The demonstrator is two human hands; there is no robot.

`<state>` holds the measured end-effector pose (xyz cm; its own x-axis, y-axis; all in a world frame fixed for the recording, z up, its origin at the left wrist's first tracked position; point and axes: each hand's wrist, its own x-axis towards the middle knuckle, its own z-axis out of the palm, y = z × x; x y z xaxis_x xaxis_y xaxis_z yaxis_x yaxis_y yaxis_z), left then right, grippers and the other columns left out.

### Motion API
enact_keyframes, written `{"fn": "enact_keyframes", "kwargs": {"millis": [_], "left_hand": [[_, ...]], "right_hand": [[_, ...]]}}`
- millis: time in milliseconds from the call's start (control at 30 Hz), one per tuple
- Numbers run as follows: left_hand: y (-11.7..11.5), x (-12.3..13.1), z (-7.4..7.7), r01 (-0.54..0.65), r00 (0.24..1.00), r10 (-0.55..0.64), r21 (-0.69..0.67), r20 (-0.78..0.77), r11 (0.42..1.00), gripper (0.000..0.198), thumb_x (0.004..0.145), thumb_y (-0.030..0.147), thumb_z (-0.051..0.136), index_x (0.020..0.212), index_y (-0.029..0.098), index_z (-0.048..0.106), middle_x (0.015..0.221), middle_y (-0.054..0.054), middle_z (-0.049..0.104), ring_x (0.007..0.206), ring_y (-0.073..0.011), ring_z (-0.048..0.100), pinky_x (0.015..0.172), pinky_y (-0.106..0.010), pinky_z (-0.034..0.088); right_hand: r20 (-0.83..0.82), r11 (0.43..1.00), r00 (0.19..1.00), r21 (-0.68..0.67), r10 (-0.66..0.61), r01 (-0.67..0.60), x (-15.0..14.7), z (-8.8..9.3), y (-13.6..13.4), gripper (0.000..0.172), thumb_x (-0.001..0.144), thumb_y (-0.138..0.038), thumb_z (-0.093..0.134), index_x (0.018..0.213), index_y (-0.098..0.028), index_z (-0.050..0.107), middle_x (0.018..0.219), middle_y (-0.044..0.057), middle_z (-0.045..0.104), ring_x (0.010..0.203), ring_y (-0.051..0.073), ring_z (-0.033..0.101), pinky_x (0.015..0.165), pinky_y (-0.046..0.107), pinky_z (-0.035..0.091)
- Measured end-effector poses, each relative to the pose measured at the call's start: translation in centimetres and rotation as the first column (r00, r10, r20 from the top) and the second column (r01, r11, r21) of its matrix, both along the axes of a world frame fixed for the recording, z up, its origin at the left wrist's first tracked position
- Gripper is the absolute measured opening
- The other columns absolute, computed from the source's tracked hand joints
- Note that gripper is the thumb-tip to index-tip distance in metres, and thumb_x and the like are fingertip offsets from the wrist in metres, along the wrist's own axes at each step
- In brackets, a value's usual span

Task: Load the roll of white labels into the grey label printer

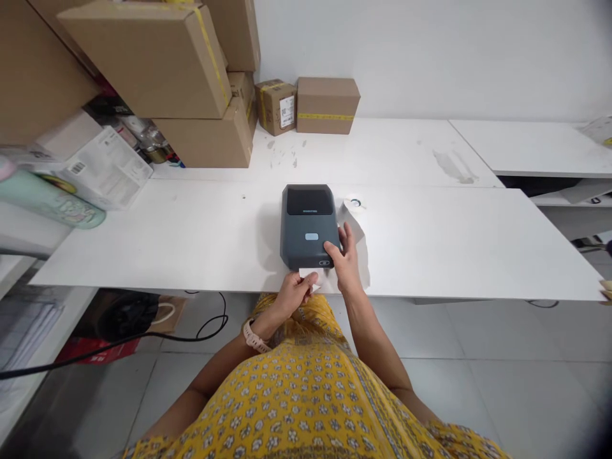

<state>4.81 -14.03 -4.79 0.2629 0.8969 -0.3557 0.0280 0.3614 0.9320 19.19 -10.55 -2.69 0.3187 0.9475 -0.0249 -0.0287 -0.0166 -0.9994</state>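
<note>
A dark blue-grey label printer stands on the white table near its front edge. From its front sticks out a white paper label. Thumb and fingers of my left hand pinch that label just below the printer. My right hand grips the printer's front right corner, thumb on top and fingers along the side. Right beside the printer lies a small white roll or disc with a dark centre.
Cardboard boxes are stacked at the back left, with a small labelled box and a longer box along the wall. A mint-green bottle lies at the far left. A black cable hangs below the table.
</note>
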Motion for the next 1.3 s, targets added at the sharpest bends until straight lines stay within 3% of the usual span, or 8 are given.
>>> {"fn": "enact_keyframes", "kwargs": {"millis": [167, 333, 533, 633, 733, 900, 1133, 1300], "left_hand": [[0.0, -0.8, -0.2, 0.041, 0.998, -0.038, 0.069, -0.052, 0.997, 0.053, 0.080, 0.066, 0.062, 0.058, 0.018, 0.054, 0.049, 0.003, 0.052, 0.043, -0.0082, 0.045, 0.048, -0.024, 0.035], [-0.7, -2.9, 0.6, -0.108, 0.988, 0.129, 0.219, -0.082, 0.970, 0.049, 0.089, 0.056, 0.058, 0.057, 0.020, 0.049, 0.052, 0.004, 0.047, 0.048, -0.0088, 0.042, 0.051, -0.025, 0.035], [1.5, -3.9, 1.8, -0.457, 0.824, 0.566, 0.591, 0.000, 0.665, 0.029, 0.097, 0.046, 0.052, 0.095, 0.021, 0.067, 0.100, -0.005, 0.069, 0.098, -0.0172, 0.064, 0.088, -0.030, 0.050], [2.9, -3.2, 2.3, -0.409, 0.875, 0.485, 0.535, -0.002, 0.740, 0.044, 0.099, 0.049, 0.048, 0.134, 0.024, 0.059, 0.148, -0.010, 0.056, 0.140, -0.0220, 0.048, 0.116, -0.038, 0.039], [3.4, -2.4, 2.6, -0.364, 0.920, 0.391, 0.442, 0.033, 0.820, 0.054, 0.100, 0.053, 0.044, 0.144, 0.024, 0.053, 0.157, -0.009, 0.049, 0.148, -0.0236, 0.042, 0.123, -0.040, 0.032], [4.7, -2.1, 4.1, -0.415, 0.905, 0.395, 0.520, 0.156, 0.746, 0.057, 0.098, 0.059, 0.046, 0.144, 0.025, 0.053, 0.155, -0.008, 0.051, 0.147, -0.0259, 0.044, 0.124, -0.043, 0.033], [9.8, -2.7, 3.8, -0.463, 0.884, 0.417, 0.525, 0.212, 0.714, 0.048, 0.097, 0.050, 0.051, 0.139, 0.028, 0.050, 0.151, -0.009, 0.055, 0.146, -0.0242, 0.047, 0.122, -0.045, 0.035], [10.6, -2.0, 0.9, -0.353, 0.925, 0.381, 0.375, 0.000, 0.857, 0.059, 0.091, 0.032, 0.058, 0.146, 0.024, 0.041, 0.157, -0.013, 0.048, 0.148, -0.0256, 0.044, 0.122, -0.046, 0.036]], "right_hand": [[0.312, 0.991, 0.949, 0.106, 0.046, -0.082, 0.0, 2.5, 1.8, 0.094, 0.081, -0.049, 0.071, 0.161, -0.030, 0.024, 0.169, 0.008, 0.027, 0.157, 0.031, 0.024, 0.127, 0.057, 0.023], [0.245, 0.989, 0.962, 0.051, 0.121, -0.137, -0.2, 2.1, 3.1, 0.097, 0.079, -0.047, 0.074, 0.160, -0.028, 0.024, 0.165, 0.008, 0.034, 0.150, 0.031, 0.037, 0.124, 0.053, 0.034], [0.281, 0.989, 0.952, 0.052, 0.117, -0.137, 0.1, 1.8, 3.1, 0.103, 0.077, -0.051, 0.076, 0.161, -0.028, 0.021, 0.167, 0.009, 0.030, 0.154, 0.030, 0.030, 0.127, 0.052, 0.028], [0.213, 0.986, 0.965, 0.042, 0.151, -0.164, 0.7, 1.5, 2.4, 0.100, 0.084, -0.059, 0.069, 0.163, -0.029, 0.016, 0.170, 0.009, 0.025, 0.156, 0.029, 0.028, 0.127, 0.051, 0.029], [0.162, 0.983, 0.972, 0.044, 0.168, -0.177, 1.2, 1.0, 1.2, 0.080, 0.094, -0.064, 0.051, 0.162, -0.032, 0.023, 0.170, 0.005, 0.027, 0.157, 0.027, 0.027, 0.128, 0.050, 0.027], [0.182, 0.980, 0.976, 0.136, 0.122, -0.148, 1.2, 2.1, 1.2, 0.070, 0.099, -0.069, 0.031, 0.161, -0.036, 0.025, 0.170, 0.001, 0.028, 0.157, 0.026, 0.027, 0.128, 0.054, 0.025], [0.430, 0.929, 0.892, 0.368, -0.137, -0.035, 1.2, 8.8, 7.7, 0.071, 0.097, -0.075, 0.025, 0.156, -0.035, 0.035, 0.166, 0.002, 0.034, 0.158, 0.029, 0.021, 0.129, 0.059, 0.013], [0.444, 0.914, 0.894, 0.381, -0.049, -0.139, 1.9, 12.3, 14.3, 0.075, 0.097, -0.078, 0.023, 0.145, -0.027, 0.049, 0.153, 0.007, 0.049, 0.148, 0.031, 0.040, 0.123, 0.053, 0.031]]}}
